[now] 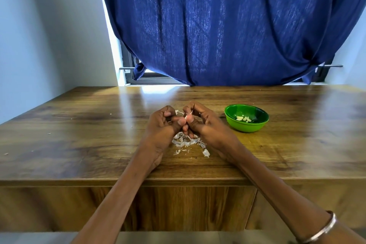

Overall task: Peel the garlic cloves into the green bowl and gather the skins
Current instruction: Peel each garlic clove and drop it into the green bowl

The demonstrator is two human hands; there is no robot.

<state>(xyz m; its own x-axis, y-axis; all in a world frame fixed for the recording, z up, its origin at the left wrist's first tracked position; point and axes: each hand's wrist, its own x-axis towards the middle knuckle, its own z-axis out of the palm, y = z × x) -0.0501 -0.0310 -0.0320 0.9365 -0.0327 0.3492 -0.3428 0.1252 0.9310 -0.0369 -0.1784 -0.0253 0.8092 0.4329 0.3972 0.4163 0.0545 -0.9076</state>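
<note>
Garlic clove (186,117): pinched between both thumbs, above the skins.
Left hand (165,123): fingers curled, gripping clove.
Right hand (200,120): curled, pinching clove.
Skins (187,141): heaped under hands.
Green bowl (246,118): right, holds peeled cloves (244,118).
Surface: wooden table (79,134); blue curtain (227,25) behind.

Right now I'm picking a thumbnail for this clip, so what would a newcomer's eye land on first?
Probably the two hands, left hand and right hand, pinching a garlic clove together at mid-table over a pile of garlic skins. Next the green bowl to their right holding peeled cloves, and the big blue curtain behind.
</note>
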